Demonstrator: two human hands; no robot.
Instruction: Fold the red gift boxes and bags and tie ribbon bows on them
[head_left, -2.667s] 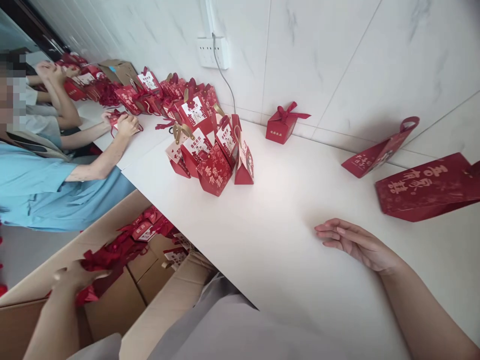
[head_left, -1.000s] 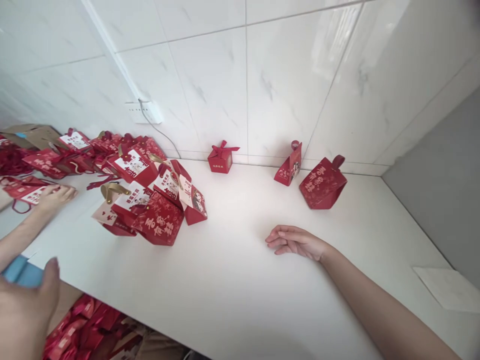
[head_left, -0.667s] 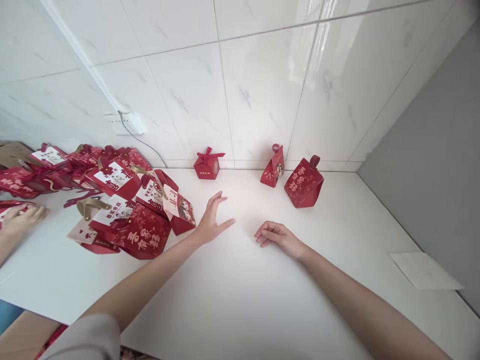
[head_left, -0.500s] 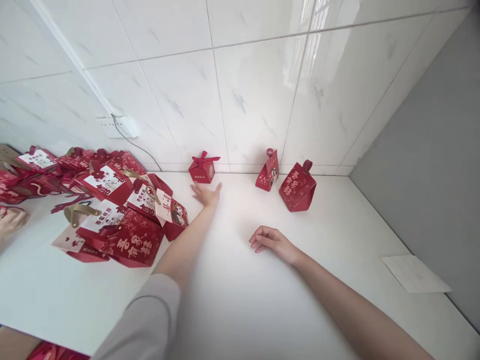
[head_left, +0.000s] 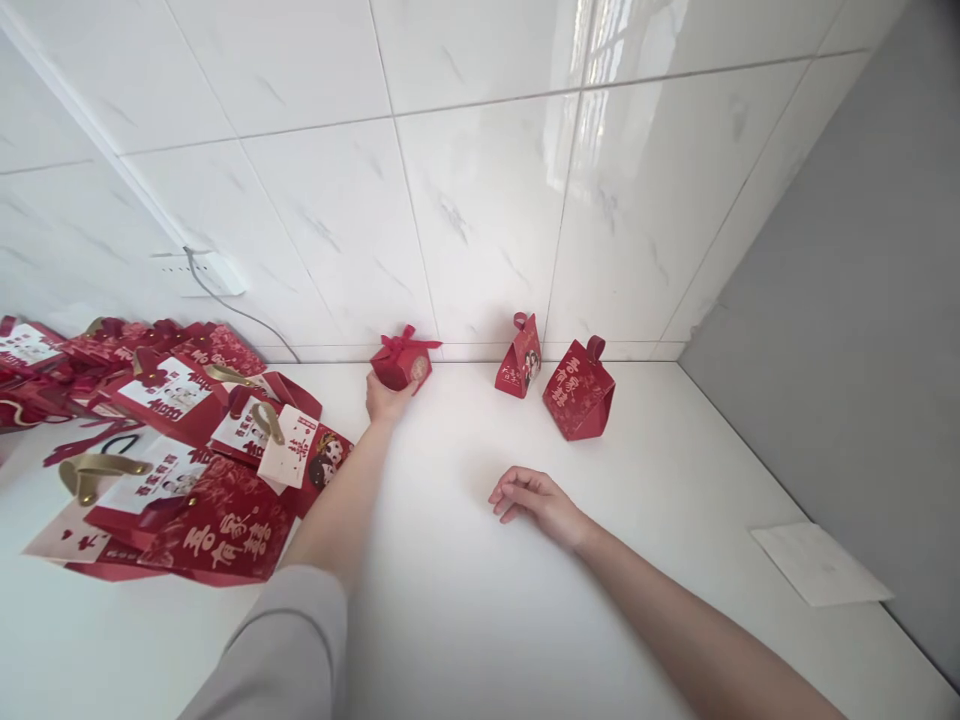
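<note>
Against the tiled wall, my left hand (head_left: pixel 386 402) is closed around a small red gift box (head_left: pixel 403 367) with a ribbon bow on top. The thumb lies on its right side and the fingers on its left; the box is slightly tilted. Over the white table, my right hand (head_left: pixel 536 500) hangs loosely curled and holds nothing, its fingers a little apart. Beyond it stand a narrow triangular red gift box (head_left: pixel 517 358) with a loop handle and a larger red gift box (head_left: pixel 580 390) with gold characters.
To the left lies a pile of red gift boxes (head_left: pixel 225 520) with ribbon and gold handles. A socket strip (head_left: pixel 199 273) with a grey cable is on the wall behind. A pale flat sheet (head_left: pixel 821 563) lies near the right edge, beside a grey panel (head_left: pixel 840 300).
My left hand has moved forward and left, and its fingers have closed on the small ribboned box, which now leans. My right hand has stayed nearly still. The view has shifted slightly.
</note>
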